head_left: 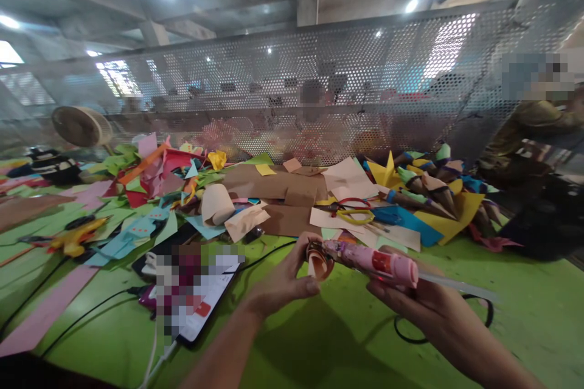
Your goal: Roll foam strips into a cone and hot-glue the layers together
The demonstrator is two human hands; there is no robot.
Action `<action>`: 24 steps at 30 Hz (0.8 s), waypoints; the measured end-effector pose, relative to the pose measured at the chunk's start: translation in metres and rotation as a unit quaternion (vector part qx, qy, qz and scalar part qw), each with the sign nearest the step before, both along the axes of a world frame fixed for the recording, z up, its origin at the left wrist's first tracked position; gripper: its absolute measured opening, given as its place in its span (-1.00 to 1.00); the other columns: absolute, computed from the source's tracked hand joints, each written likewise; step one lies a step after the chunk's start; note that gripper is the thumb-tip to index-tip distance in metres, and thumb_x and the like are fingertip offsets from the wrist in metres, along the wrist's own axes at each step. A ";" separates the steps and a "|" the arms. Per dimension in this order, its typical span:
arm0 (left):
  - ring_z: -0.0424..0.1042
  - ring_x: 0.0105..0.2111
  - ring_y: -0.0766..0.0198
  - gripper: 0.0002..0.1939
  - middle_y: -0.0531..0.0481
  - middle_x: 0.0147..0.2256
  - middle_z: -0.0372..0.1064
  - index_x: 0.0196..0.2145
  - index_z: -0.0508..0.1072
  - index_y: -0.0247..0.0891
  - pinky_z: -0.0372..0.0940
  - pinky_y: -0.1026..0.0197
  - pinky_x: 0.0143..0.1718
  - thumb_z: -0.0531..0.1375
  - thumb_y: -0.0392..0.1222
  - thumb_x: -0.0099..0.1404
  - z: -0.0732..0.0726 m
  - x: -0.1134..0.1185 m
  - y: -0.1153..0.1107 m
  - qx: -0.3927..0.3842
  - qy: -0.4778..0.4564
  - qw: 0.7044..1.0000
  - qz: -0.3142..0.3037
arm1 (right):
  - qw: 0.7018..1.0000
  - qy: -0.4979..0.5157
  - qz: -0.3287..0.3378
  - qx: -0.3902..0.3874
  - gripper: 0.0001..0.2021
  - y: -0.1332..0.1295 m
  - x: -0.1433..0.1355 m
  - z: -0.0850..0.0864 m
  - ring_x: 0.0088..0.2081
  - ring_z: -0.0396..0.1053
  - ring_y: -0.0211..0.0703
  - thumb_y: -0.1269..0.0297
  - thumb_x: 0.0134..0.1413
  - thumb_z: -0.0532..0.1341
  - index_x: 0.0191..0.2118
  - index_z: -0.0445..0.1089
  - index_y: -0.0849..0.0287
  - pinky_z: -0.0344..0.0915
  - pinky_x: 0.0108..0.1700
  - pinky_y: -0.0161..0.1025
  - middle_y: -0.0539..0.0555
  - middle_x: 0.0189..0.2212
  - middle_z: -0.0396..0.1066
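My left hand (pixel 292 282) is closed around a small roll of peach-coloured paper (pixel 320 264), with its open end facing me. My right hand (pixel 413 298) grips a pink glue gun (pixel 374 260) with a red label. The gun's tip points left and meets the top right edge of the paper roll, and a clear glue stick (pixel 456 284) juts out of its rear end. Whether tip and paper actually touch is too small to tell. Both hands are above the green table (pixel 314 355).
A phone (pixel 207 310) and cables lie at the left. Behind are coloured paper scraps (pixel 155 173), scissors with yellow handles (pixel 356 216), brown card (pixel 292 219) and paper cones (pixel 440 188). A yellow glue gun (pixel 75 238) lies far left. A person (pixel 538 127) is at the right.
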State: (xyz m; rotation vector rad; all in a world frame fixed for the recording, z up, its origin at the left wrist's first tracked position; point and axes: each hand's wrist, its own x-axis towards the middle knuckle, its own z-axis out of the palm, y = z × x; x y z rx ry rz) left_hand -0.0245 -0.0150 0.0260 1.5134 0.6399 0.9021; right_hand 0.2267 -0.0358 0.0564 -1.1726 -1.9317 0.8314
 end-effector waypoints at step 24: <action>0.17 -0.01 0.03 -0.19 -0.07 -0.08 0.18 0.05 0.19 -0.20 0.05 0.06 0.07 0.28 0.40 0.07 0.002 0.001 0.000 0.007 0.019 1.000 0.020 | 1.000 -0.015 -0.005 0.014 -0.76 0.000 -0.002 0.003 -0.29 0.49 -0.06 0.02 0.21 0.22 -0.26 0.49 0.07 0.49 -0.18 -0.18 0.08 -0.31 0.54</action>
